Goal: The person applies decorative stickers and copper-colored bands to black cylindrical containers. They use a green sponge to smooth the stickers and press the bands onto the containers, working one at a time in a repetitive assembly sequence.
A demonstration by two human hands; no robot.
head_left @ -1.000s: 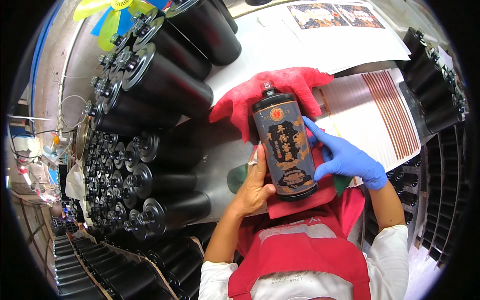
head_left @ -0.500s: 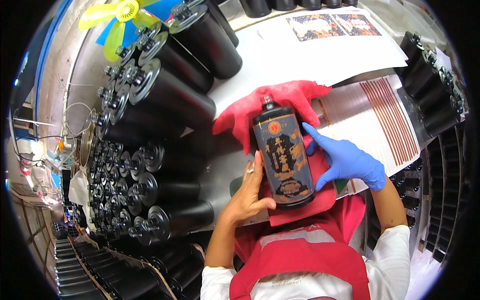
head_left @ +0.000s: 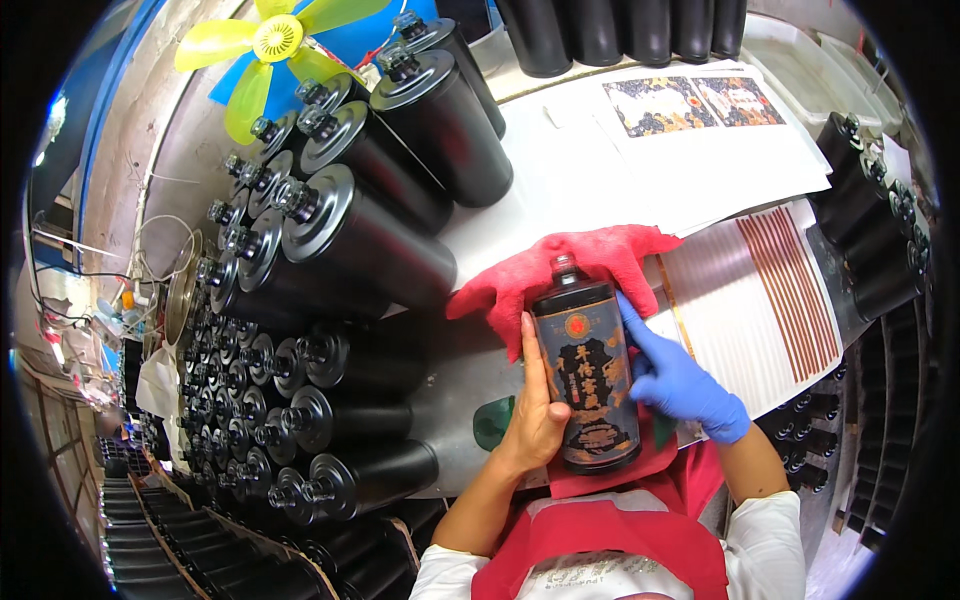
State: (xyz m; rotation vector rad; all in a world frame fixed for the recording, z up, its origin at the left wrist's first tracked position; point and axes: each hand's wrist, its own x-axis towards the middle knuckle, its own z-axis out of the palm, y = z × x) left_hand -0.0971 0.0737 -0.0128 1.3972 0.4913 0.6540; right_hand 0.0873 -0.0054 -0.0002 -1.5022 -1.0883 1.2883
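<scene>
The left hand (head_left: 536, 428), outstretched, and gloved right hand (head_left: 692, 392), apparently part-curled, hold the black bottle (head_left: 590, 390) between them, lower centre.

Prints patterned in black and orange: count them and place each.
3: one print on the bottle between left hand and right hand; left print and right print side by side on white paper beyond. More may be hidden.

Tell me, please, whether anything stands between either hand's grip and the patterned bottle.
Nothing loose visibly does: the bare left grip has its thumb on the patterned bottle, and the right grip, at the bottle's right side, has only its blue glove between.
</scene>
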